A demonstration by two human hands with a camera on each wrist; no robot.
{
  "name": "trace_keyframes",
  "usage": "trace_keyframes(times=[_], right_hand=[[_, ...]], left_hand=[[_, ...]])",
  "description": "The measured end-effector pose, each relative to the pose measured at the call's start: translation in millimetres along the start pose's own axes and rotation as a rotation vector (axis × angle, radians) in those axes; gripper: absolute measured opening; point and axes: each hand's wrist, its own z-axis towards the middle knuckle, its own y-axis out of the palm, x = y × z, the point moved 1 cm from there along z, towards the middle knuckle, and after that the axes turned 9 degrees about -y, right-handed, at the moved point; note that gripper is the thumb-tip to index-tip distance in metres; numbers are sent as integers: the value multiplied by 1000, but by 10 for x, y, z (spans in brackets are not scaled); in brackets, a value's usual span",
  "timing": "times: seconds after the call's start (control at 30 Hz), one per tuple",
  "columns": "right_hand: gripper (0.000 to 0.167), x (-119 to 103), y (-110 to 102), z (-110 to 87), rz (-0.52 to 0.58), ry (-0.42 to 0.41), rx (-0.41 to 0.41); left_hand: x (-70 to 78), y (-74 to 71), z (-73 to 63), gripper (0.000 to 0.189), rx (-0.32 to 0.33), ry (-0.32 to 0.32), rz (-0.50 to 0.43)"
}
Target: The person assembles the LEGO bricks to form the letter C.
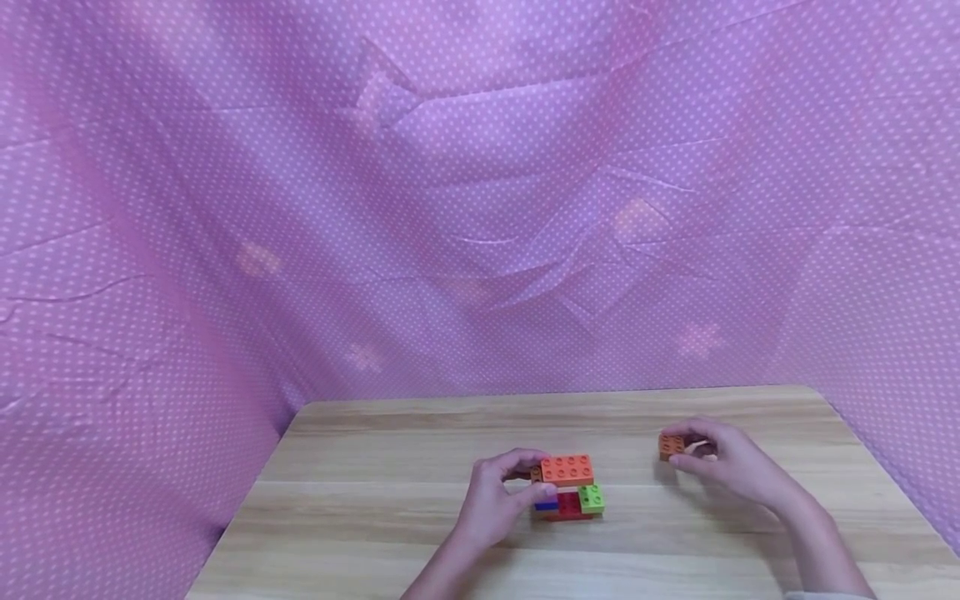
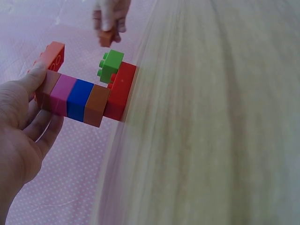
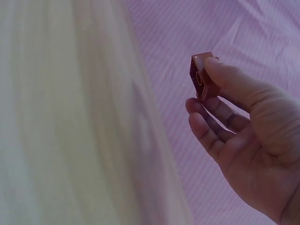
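My left hand (image 1: 489, 500) grips the upper end of a toy brick structure from its left side. At the base lies a red brick (image 2: 122, 91) on the table. On one end of it rises a column with a brown brick at the bottom, then a blue brick (image 2: 79, 101), a pink brick (image 2: 63, 95) and another brown one. An orange eight-stud brick (image 1: 567, 471) juts sideways from the top. The base's other end carries a green brick (image 1: 591, 498). Off to the right, my right hand (image 1: 731, 460) pinches a small orange-brown brick (image 3: 205, 77) between thumb and fingers, above the tabletop.
Both hands work over a light wooden table (image 1: 360, 500) with rounded far corners. Purple-pink dotted cloth (image 1: 480, 208) hangs behind it and along its sides.
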Motion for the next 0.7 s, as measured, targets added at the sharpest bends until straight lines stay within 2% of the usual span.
trace_keyframes(times=[0.13,0.23,0.4,0.7], right_hand=[[38,-173,65,89,19,-71,-23],[39,-280,126,134,82,-80,-73],[40,-402,270,154,220,-59,-166],[42,-524,600,210,402,14,-252]], left_hand=[[6,1,-13,39,3,-6,2],[11,5,-23,39,4,-17,2],[26,21,-47,40,0,-24,2],[55,37,-66,41,10,-21,16]])
